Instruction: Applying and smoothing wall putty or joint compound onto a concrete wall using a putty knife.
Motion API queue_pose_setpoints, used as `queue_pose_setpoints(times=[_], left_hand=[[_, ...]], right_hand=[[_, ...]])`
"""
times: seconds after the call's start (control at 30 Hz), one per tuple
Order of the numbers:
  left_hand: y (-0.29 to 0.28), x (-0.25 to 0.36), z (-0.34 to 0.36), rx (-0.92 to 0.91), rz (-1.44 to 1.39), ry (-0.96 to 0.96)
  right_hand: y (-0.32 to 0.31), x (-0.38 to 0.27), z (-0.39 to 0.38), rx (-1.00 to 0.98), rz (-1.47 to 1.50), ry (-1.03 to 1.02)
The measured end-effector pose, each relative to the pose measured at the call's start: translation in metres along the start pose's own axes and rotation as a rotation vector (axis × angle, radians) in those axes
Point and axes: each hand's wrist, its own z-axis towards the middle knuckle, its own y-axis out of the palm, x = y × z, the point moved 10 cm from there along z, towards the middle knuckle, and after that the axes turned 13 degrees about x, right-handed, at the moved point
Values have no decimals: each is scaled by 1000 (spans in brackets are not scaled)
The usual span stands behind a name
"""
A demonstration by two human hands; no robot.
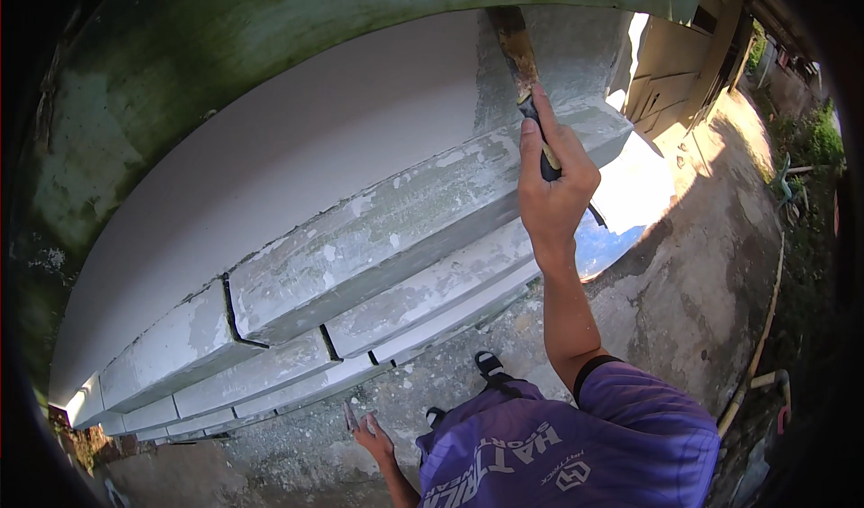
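Observation:
My right hand (555, 184) is raised, wrapped round the dark handle of a scraper (516, 49). The rusty, stained blade points up and touches or nearly touches a grey patch (562, 49) at the right end of the smooth white wall (360, 103). Below that wall runs a pale ledge (432, 184) with flaking white coating and green-grey stains. Low down, beside my purple shirt, my left hand (373, 438) hangs with its fingers apart. One of its fingertips looks greyish; I make out no tool in it.
More stepped ledges (432, 292) with dark gaps lie under the first one. A green, mouldy overhang (225, 49) curves above. A blue rounded object (603, 242) stands behind my right forearm. On the stained concrete floor (666, 328), a pipe (760, 346) runs along the right.

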Motion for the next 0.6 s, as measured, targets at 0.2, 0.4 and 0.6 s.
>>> queue_pose_setpoints(times=[0.2,0.4,0.6], left_hand=[[3,-20,-8,-114,74,-273],[6,-37,-16,-102,72,-250],[7,-20,-9,-101,77,-210]], right_hand=[[-1,-5,12,19,-28,-43],[1,-8,20,54,37,-42],[-6,1,-8,-39,-11,-25]])
